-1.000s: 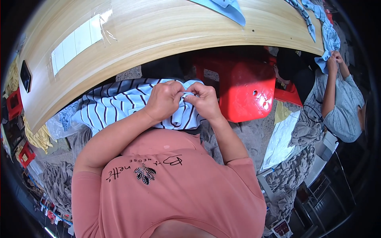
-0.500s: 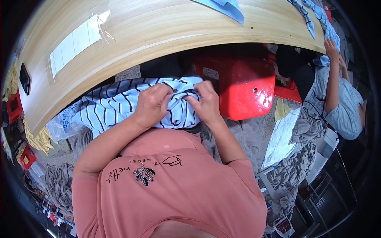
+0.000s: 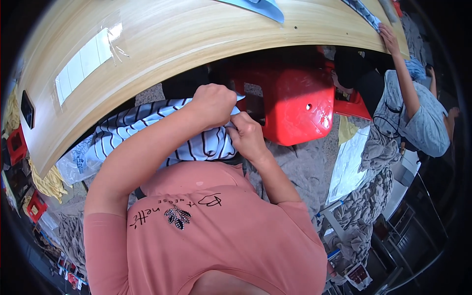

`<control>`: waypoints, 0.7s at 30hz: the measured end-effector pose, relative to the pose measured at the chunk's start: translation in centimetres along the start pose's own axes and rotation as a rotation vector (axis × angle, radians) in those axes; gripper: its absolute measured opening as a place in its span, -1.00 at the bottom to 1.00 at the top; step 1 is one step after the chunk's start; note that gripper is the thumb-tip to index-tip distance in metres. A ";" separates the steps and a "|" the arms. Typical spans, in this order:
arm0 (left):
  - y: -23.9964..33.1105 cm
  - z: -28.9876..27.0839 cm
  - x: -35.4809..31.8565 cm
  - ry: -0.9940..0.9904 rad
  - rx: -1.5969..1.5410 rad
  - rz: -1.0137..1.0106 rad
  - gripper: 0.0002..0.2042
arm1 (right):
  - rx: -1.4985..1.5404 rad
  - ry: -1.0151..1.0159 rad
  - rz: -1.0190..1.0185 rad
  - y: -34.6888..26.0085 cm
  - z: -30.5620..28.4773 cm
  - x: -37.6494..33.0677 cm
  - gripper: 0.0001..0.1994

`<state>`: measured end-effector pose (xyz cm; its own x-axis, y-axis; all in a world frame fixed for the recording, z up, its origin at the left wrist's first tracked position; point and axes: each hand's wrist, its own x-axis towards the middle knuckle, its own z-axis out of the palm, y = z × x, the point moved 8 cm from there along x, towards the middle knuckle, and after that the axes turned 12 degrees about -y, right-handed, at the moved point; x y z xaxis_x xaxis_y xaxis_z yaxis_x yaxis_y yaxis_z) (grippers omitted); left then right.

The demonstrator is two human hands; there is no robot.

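Across my lap lies a light blue cloth with dark stripes point(image 3: 129, 129), bunched and folded, kind of garment not clear. My left hand point(image 3: 215, 104) is closed in a fist over its upper right part, gripping the fabric there. Just below and to the right, my right hand point(image 3: 247, 135) pinches the cloth's right edge between thumb and fingers. A small corner of fabric sticks out to the right of my left fist. Whatever lies under the left fingers is hidden.
A wooden table point(image 3: 162, 46) curves ahead, bearing a phone point(image 3: 27, 109), taped paper point(image 3: 83, 66) and blue cloth point(image 3: 260, 7). A red stool point(image 3: 297, 105) stands right of my lap. Another person point(image 3: 418, 110) works at far right, near grey cloth piles point(image 3: 361, 211).
My left hand has moved right and up, its forearm now crossing the striped cloth. My right hand has shifted slightly down. The other person's arm has reached farther over the table.
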<state>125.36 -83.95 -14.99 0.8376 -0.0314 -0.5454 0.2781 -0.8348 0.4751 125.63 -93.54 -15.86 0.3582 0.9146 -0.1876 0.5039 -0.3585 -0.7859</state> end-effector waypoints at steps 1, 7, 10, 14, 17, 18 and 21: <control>0.2 0.1 0.4 -0.003 0.001 0.005 -0.89 | 0.001 0.003 0.005 0.2 -0.1 -0.3 -0.81; -0.5 1.1 1.2 -0.004 -0.009 -0.019 -0.88 | -0.165 0.162 -0.230 -1.7 -1.2 -0.9 -0.86; -0.6 -0.1 0.6 0.194 -0.290 0.086 -0.87 | -0.227 0.277 -0.350 -3.3 -2.5 -1.5 -0.83; -1.7 1.0 -0.1 0.074 -0.905 0.072 -0.89 | -0.277 0.335 -0.455 -4.7 -3.4 -1.9 -0.73; -1.4 1.3 -1.0 0.090 -1.022 0.112 -0.88 | -0.304 0.370 -0.510 -5.2 -3.5 -2.1 -0.74; -1.3 1.4 -1.1 0.089 -1.022 0.113 -0.88 | -0.313 0.381 -0.522 -5.4 -3.6 -2.3 -0.74; -1.0 1.9 -1.8 0.071 -1.060 0.080 -0.88 | -0.314 0.395 -0.544 -5.9 -3.6 -2.7 -0.74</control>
<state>122.68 -84.14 -15.78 0.8876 -0.0043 -0.4606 0.4596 0.0744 0.8850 124.52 -94.60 -8.59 0.2200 0.8644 0.4521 0.8707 0.0350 -0.4906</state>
